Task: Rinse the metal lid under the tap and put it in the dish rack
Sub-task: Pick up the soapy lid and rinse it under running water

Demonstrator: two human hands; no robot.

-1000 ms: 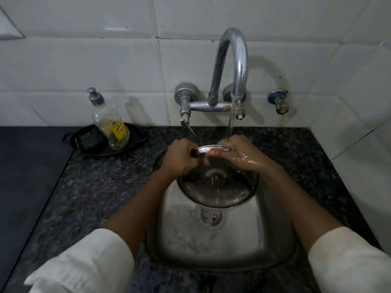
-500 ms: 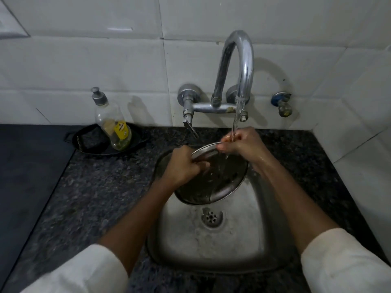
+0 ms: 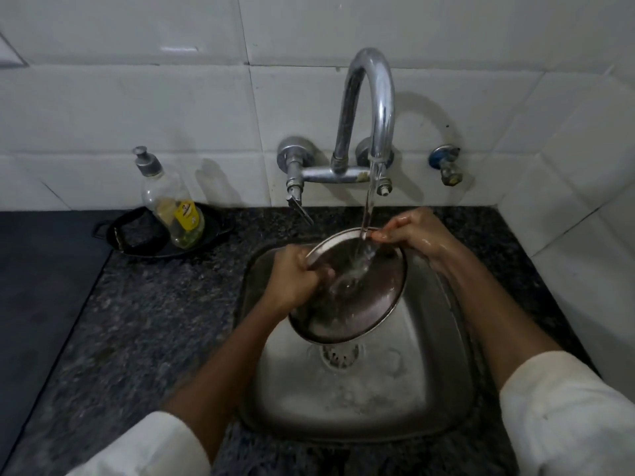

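Metal lid (image 3: 360,297), gripped by both hands, tilts under tap (image 3: 372,108) water over steel sink (image 3: 429,389), granite counter (image 3: 144,321).

You have a silver-grey metal lid (image 3: 357,297), a shiny chrome tap (image 3: 372,97) and a dull steel sink (image 3: 429,372). Your bench (image 3: 154,321) is speckled black-grey granite, the wall tiles (image 3: 137,108) white, the soap bottle (image 3: 171,207) clear with a yellow label, your sleeves (image 3: 567,417) cream.

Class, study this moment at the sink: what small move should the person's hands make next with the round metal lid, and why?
Probably turn the round metal lid a little between the left hand and right hand: the water stream strikes only its upper inner face, near the right fingers.
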